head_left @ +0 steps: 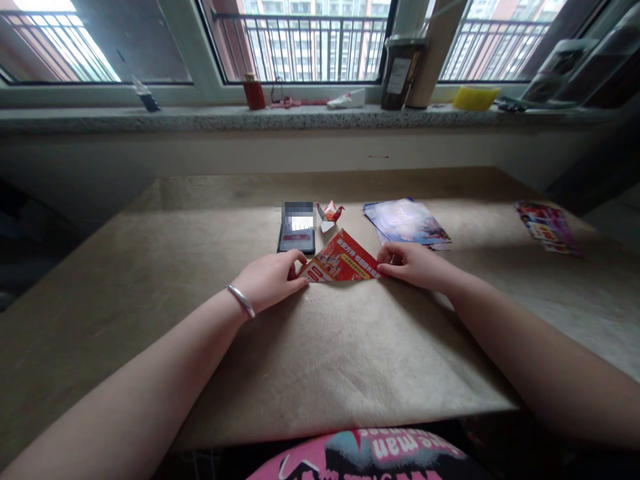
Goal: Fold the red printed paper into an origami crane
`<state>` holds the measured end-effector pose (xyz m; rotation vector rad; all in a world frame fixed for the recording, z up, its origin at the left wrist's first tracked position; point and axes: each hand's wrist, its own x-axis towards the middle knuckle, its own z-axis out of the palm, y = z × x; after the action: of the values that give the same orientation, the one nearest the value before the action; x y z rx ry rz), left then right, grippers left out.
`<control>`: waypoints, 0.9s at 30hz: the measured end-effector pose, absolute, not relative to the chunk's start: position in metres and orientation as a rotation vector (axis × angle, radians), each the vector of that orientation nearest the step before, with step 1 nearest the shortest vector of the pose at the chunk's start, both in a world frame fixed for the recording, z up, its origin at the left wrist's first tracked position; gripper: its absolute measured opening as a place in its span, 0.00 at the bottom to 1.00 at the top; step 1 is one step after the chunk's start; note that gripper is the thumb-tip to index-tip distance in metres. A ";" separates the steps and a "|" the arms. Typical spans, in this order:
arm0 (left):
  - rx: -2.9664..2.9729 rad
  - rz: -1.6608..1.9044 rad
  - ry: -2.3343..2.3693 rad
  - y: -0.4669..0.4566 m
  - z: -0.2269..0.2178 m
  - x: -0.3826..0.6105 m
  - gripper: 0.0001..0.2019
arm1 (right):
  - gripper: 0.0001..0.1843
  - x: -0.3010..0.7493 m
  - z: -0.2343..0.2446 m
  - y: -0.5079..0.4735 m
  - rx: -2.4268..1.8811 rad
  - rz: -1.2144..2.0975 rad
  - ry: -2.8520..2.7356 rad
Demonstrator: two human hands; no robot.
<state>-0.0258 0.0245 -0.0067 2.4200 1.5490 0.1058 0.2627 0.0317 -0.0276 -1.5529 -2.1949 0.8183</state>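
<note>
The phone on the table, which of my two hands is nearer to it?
Left. Your left hand is just on the near side of the phone; your right hand is farther off, at the right corner of the red paper.

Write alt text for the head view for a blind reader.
The left hand and right hand hold a red triangular paper by opposite corners at a tan table. Beyond the paper are a phone, a small folded paper shape and bluish sheets.

Looks homey, prob an apt: beyond the fingers (299,285), speckled grey stone windowsill (300,120), dark metal balcony railing (305,17) & pale multi-storey bldgs (320,6) outside.
</note>
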 end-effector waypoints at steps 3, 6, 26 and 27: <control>2.453 0.107 1.498 0.024 -0.007 -0.026 0.12 | 0.07 0.266 -0.026 0.032 -1.482 0.852 -2.225; 2.539 0.129 1.442 0.024 -0.009 -0.026 0.09 | 0.06 0.267 -0.025 0.031 -1.336 0.836 -2.227; 3.015 0.541 1.075 0.027 -0.012 -0.027 0.10 | 0.04 0.262 -0.008 0.021 -0.839 0.453 -2.596; 3.023 0.554 1.069 0.027 -0.012 -0.027 0.11 | 0.05 0.261 -0.008 0.021 -0.837 0.445 -2.626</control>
<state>-0.0272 0.0274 -0.0115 3.0229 1.0692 0.5543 0.2614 0.0208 -0.0076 -0.8366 -2.6265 0.4446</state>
